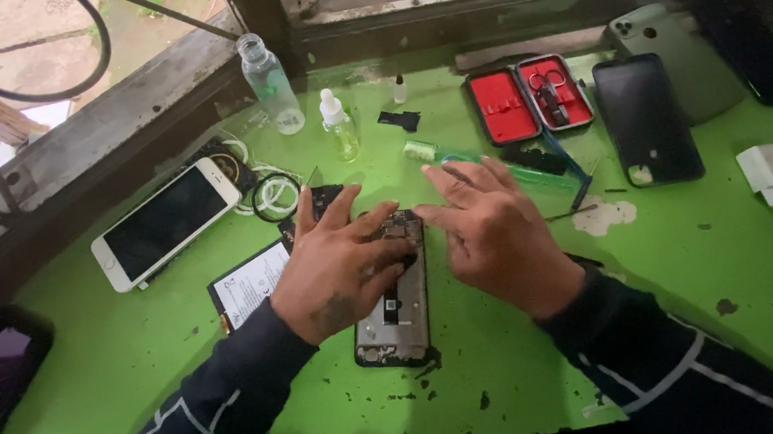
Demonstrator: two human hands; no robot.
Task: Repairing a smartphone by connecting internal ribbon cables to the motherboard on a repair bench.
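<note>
Opened phone [398, 306], back cover off and inner frame showing, lies flat at the middle of the green table [675, 253], seemingly so both hands can work over it from above. Left hand [340, 260] rests on its upper half, fingers spread and bent, pinning rather than gripping it; right hand [494, 228] hovers open beside it, fingertips at the top edge, grasping nothing. Nearby: battery [248, 288] left, white phone [168, 221], red tool case [529, 99].
</note>
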